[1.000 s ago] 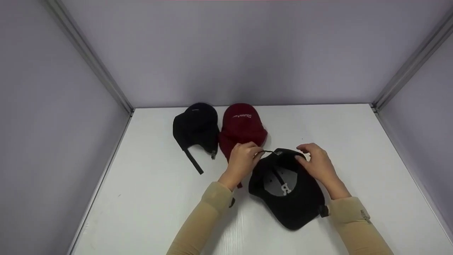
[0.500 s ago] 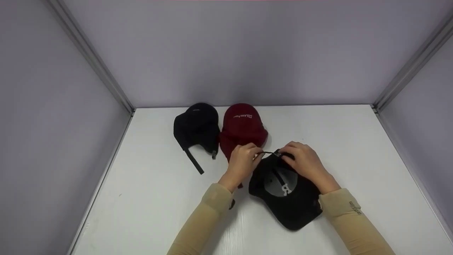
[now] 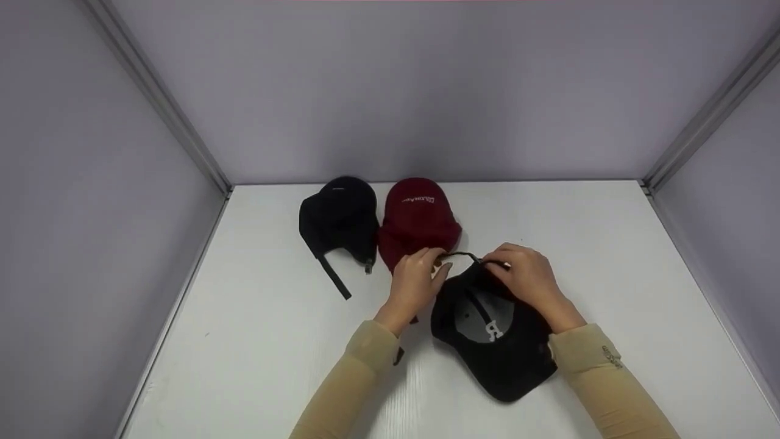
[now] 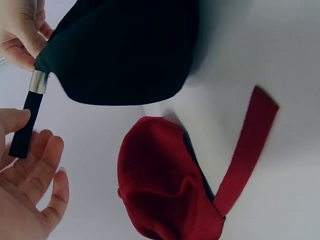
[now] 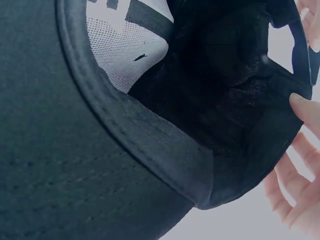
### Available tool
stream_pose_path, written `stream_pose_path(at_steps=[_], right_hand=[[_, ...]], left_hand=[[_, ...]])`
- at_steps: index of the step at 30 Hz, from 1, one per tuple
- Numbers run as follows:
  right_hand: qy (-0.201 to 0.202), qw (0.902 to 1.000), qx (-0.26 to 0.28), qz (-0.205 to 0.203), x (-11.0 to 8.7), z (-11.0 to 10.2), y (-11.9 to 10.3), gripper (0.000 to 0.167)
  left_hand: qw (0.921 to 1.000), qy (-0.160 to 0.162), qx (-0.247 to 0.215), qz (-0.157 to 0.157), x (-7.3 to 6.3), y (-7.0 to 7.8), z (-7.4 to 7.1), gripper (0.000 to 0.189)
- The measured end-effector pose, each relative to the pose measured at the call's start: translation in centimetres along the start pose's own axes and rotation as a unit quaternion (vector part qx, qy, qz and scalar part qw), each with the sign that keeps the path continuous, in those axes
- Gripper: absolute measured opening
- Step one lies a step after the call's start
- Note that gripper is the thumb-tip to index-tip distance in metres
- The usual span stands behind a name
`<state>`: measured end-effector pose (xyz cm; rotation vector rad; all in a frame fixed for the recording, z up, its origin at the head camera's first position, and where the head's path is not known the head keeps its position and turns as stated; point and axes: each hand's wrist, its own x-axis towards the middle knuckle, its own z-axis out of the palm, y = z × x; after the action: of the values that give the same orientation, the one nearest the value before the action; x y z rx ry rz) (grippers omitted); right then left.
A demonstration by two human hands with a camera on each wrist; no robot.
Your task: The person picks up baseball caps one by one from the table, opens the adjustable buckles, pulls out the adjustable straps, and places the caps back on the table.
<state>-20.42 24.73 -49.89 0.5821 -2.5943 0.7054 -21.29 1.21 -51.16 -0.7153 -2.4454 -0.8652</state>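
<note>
A black baseball cap (image 3: 493,366) lies inner side up, its pale mesh front panel and a white letter showing inside. My right hand (image 3: 527,271) pinches its back edge beside a metal buckle (image 4: 38,82). The cap's black strap (image 4: 28,117) runs out through that buckle. My left hand (image 3: 415,280) holds the strap near its free end, with the thumb on one side and fingers behind. In the right wrist view the thumb of my right hand (image 5: 305,195) lies on the cap's inner edge, fingers beyond it.
A red cap (image 3: 418,213) with white lettering sits behind my left hand, its loose strap (image 4: 247,150) lying on the white table (image 3: 256,341). To its left is another black cap (image 3: 341,213), strap unfastened. Grey panels (image 3: 390,91) enclose the back and sides.
My right hand has moved left from the cap's far side to the buckle and grips there. The strap between my hands, straight earlier, now bows upward, and my left thumb has spread from the fingers.
</note>
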Motion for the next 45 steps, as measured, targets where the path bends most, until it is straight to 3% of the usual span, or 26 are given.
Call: stream_pose_path(at_steps=[4,8,16,20,32,45], right_hand=[[0.006,0.9999,0.004,0.015,-0.1,-0.1,0.0,0.008],[0.012,0.9994,0.004,0.031,-0.2,-0.2,0.0,0.009],[0.015,0.9984,0.009,0.053,-0.3,-0.1,0.1,0.01],[0.016,0.9982,0.011,0.057,-0.4,0.0,0.0,0.01],[0.027,0.9974,0.021,0.064,-0.4,0.2,0.0,0.01],[0.063,0.9944,0.011,0.084,-0.6,-0.1,0.5,0.008]], left_hand=[[0.9989,-0.007,0.018,-0.043,-0.5,0.1,0.3,0.026],[0.9984,-0.014,0.016,-0.053,-0.9,0.4,0.6,0.024],[0.998,-0.055,0.022,0.023,-1.1,1.3,1.8,0.028],[0.9958,-0.069,0.046,0.039,-1.2,1.7,2.3,0.027],[0.9979,-0.002,0.05,0.042,-0.9,2.0,2.0,0.012],[0.998,0.03,0.037,0.041,-0.5,1.8,1.5,0.006]])
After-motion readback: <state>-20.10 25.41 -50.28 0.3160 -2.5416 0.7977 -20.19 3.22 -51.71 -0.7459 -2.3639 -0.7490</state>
